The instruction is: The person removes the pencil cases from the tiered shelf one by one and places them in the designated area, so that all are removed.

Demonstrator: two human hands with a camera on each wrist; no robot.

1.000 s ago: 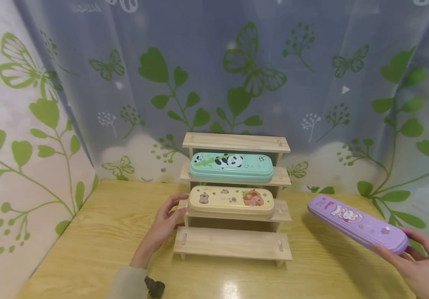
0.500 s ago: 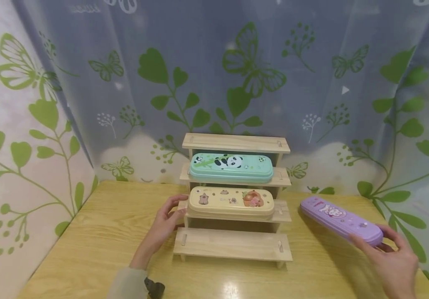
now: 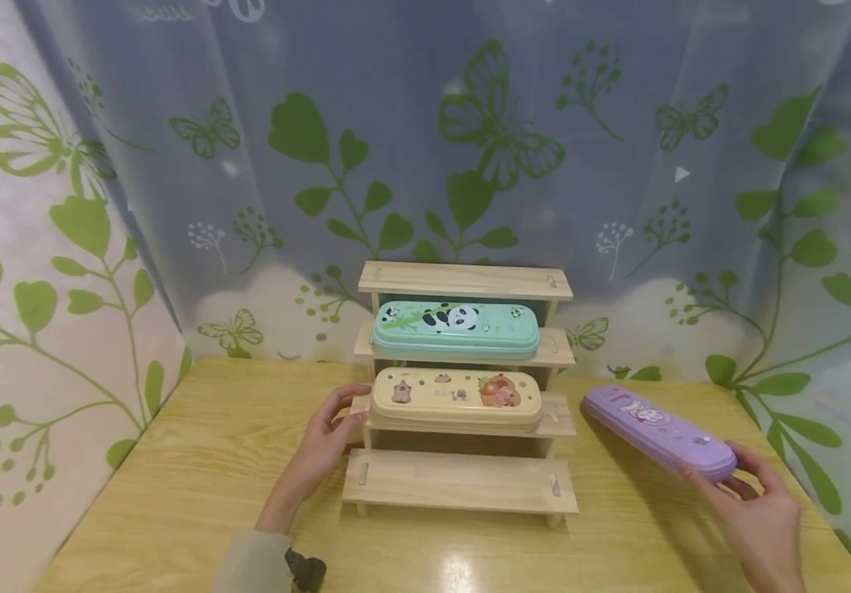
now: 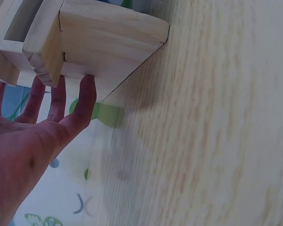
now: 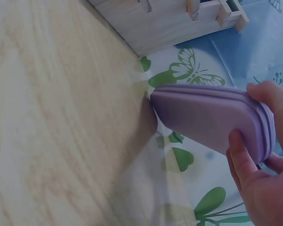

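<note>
A light wooden stepped rack (image 3: pixel 462 482) stands mid-table, bearing a mint pencil case (image 3: pixel 462 329) with a panda above a cream pencil case (image 3: pixel 455 395). My left hand (image 3: pixel 324 441) holds the rack's left side at the cream case's step. In the left wrist view, fingers (image 4: pixel 57 101) reach behind the step's end, against the side panel. On the right, my right hand (image 3: pixel 759 511) grips the near end of a purple pencil case (image 3: pixel 655 428) with a white cartoon figure, thumb and fingers on opposite sides. It tilts over the table, far end pointing back-left; its plain underside (image 5: pixel 203 115) shows in the right wrist view.
The rack's top board (image 3: pixel 462 278) and lowest board bear nothing. Wood-grain table (image 3: pixel 195 469) extends on both sides of the rack. Behind and at both sides hangs a blue and white curtain (image 3: pixel 395 123) with green leaves and butterflies.
My right hand has carried the purple pencil case leftward, closer to the rack, slowing in the last half second. The left hand stays on the rack's side.
</note>
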